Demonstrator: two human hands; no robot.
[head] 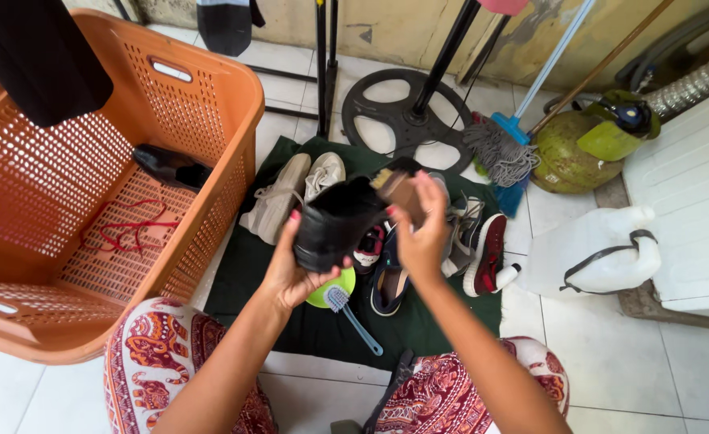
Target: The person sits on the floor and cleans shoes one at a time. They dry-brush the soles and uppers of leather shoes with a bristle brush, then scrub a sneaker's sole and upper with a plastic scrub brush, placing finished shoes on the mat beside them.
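White floor tiles fill my view, with a dark green cloth (290, 321) spread across them and an orange laundry basket (210, 201) standing just beside its left edge. I see my left hand (294, 273) curled under a black shoe (334, 225), holding it up above the cloth; the grip is closed around the shoe's lower end, thumb on one side, fingers wrapped round the other, so the shoe rises up and to the right out of the palm. My right hand (422, 233) is closed on a small brush (398, 189) with a brown wooden back and pale bristles, pressed against the upper right end of the shoe. The two hands are close together, the shoe between them.

Below the shoe, on the cloth, lie a lime-green round dish (322, 296) and a blue-handled brush (358, 321) resting partly on it. A pair of pale sneakers (290, 197) lies to the left, a dark red shoe (487, 253) and others to the right. Inside the basket I see a black shoe (169, 166) and a red lace (129, 229). A white plastic jug (591, 249) sits on the tiles well to the right.
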